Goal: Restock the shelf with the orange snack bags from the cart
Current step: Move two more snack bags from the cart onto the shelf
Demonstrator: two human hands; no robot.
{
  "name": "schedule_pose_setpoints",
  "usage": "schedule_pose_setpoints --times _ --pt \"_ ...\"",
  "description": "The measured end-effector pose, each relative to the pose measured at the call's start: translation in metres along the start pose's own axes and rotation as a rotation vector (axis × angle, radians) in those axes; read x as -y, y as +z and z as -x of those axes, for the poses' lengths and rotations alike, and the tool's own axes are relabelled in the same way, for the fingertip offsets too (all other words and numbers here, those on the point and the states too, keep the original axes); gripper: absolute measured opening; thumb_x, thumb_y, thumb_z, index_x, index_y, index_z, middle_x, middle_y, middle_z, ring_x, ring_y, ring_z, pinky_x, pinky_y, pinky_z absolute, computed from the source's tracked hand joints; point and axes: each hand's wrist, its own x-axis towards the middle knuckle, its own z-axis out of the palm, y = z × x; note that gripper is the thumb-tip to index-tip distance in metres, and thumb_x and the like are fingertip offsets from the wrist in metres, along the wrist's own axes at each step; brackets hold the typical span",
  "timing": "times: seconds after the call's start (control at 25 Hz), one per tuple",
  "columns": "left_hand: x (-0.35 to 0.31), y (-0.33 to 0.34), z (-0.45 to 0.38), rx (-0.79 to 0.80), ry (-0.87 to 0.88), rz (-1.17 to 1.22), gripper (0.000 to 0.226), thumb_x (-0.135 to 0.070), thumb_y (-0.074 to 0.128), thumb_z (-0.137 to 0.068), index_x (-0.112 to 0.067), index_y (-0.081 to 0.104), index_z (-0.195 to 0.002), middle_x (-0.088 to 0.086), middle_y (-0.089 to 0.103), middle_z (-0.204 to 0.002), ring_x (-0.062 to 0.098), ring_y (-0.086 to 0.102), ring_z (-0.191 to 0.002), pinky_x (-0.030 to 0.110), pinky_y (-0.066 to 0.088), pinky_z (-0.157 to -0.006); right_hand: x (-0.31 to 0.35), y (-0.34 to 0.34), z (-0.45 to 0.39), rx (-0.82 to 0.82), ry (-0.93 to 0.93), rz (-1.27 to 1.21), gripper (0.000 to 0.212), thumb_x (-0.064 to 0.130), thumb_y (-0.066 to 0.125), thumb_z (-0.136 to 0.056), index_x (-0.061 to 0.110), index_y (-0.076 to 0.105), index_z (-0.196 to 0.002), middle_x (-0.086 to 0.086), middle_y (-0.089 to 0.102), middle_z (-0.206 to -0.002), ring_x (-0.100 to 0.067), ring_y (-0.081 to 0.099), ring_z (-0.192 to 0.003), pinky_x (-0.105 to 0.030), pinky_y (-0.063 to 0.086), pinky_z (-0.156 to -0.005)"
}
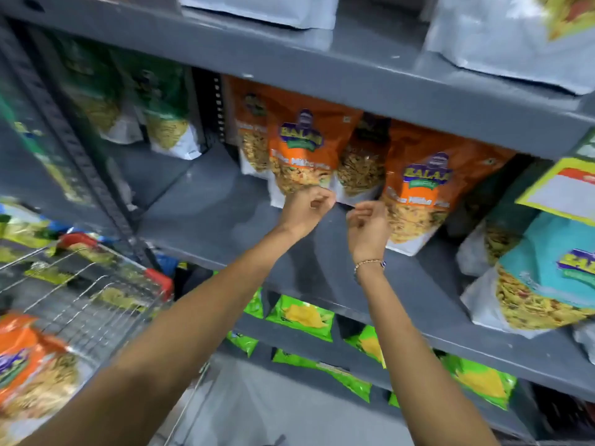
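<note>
Left grip (307,209) pinching orange bag (297,156), right grip (367,225) curled empty, cart (96,284) holding another

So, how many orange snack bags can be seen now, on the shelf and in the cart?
5. Four stand on the shelf: far left, front left, a shaded one behind, right. One lies in the cart. Others may be hidden.
</note>
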Motion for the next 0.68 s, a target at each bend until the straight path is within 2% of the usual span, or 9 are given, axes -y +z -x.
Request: schedule_pose_setpoints --times 0.12,0.2,0.24,0.32,0.36,0.44,0.52,0.6,0.68 --pt "0.043 -0.094 0.051 -0.172 0.008 -0.081 0.017 -0.018 0.062 -0.083 -0.008 0.07 -0.094 0.002 0.072 -0.094 0.006 0.065 -0.083 0.019 0.049 -0.078 0.027 0.081 0.045 0.286 -0.052 -0.084 0.018 -0.014 0.049 -0.077 -0.002 0.06 -0.085 0.013 0.06 -0.06 0.005 0.054 -0.056 0.002 0.037 -0.05" --pt "0.085 -0.166 0.099 -0.269 -0.079 -0.121 0.015 -0.016 0.062 -0.083 -0.008 0.071 -0.092 0.003 0.072 -0.092 -0.004 0.06 -0.078 0.016 0.047 -0.075 0.045 0.143 0.091 0.536 -0.135 -0.01 0.013 -0.009 0.057 -0.077 -0.003 0.063 -0.087 0.002 0.063 -0.071 -0.01 0.057 -0.065 0.002 0.039 -0.056" --pt "0.108 -0.205 0.128 -0.333 -0.164 -0.104 0.014 -0.016 0.062 -0.084 -0.009 0.071 -0.09 0.001 0.071 -0.087 -0.008 0.059 -0.074 0.015 0.047 -0.073 0.054 0.181 0.12 0.679 -0.173 0.017 0.013 -0.007 0.06 -0.076 -0.003 0.063 -0.088 -0.004 0.063 -0.076 -0.015 0.058 -0.069 -0.002 0.041 -0.061" --pt "0.148 -0.263 0.185 -0.466 -0.345 -0.006 0.011 -0.018 0.059 -0.086 -0.016 0.069 -0.083 -0.012 0.07 -0.068 -0.008 0.058 -0.06 0.016 0.048 -0.066 0.066 0.241 0.175 0.93 -0.213 0.055 0.014 -0.005 0.062 -0.075 -0.004 0.063 -0.09 -0.014 0.066 -0.081 -0.02 0.06 -0.073 -0.021 0.05 -0.069" --pt "0.172 -0.293 0.218 -0.547 -0.442 0.042 0.013 -0.016 0.058 -0.087 -0.017 0.066 -0.077 -0.016 0.066 -0.054 -0.008 0.056 -0.052 0.014 0.046 -0.06 0.073 0.271 0.208 1.047 -0.236 0.104 0.015 -0.005 0.061 -0.076 -0.005 0.063 -0.091 -0.019 0.068 -0.087 -0.02 0.061 -0.072 -0.023 0.05 -0.071" --pt "0.225 -0.34 0.285 -0.658 -0.667 0.061 0.029 -0.006 0.056 -0.087 -0.018 0.058 -0.061 -0.019 0.059 -0.04 -0.01 0.052 -0.041 0.011 0.042 -0.05 0.078 0.324 0.273 1.264 -0.256 0.222 0.019 -0.006 0.057 -0.079 -0.009 0.063 -0.096 -0.024 0.068 -0.098 -0.012 0.058 -0.069 -0.004 0.042 -0.063" --pt "0.268 -0.361 0.341 -0.636 -0.937 0.059 0.031 -0.008 0.054 -0.087 -0.017 0.056 -0.057 -0.013 0.061 -0.04 -0.007 0.051 -0.034 0.018 0.043 -0.046 0.07 0.365 0.315 1.413 -0.272 0.36 0.022 -0.002 0.054 -0.082 -0.009 0.062 -0.101 -0.023 0.068 -0.105 -0.015 0.057 -0.075 -0.006 0.042 -0.06" --pt "0.306 -0.362 0.378 -0.549 -1.13 0.118 0.029 -0.014 0.052 -0.09 -0.012 0.061 -0.063 0.0 0.068 -0.052 0.0 0.058 -0.038 0.026 0.046 -0.052 0.052 0.399 0.341 1.496 -0.275 0.556 0.019 0.006 0.056 -0.083 0.001 0.063 -0.099 -0.019 0.067 -0.105 -0.025 0.06 -0.09 -0.024 0.047 -0.078" --pt "0.335 -0.358 0.401 -0.386 -1.251 0.031 0.029 -0.022 0.051 -0.091 0.002 0.066 -0.085 0.023 0.068 -0.086 0.023 0.071 -0.076 0.038 0.05 -0.069 0.029 0.428 0.361 1.549 -0.272 0.735 0.009 0.009 0.053 -0.084 0.009 0.061 -0.079 -0.015 0.061 -0.089 -0.028 0.058 -0.091 -0.037 0.049 -0.088"
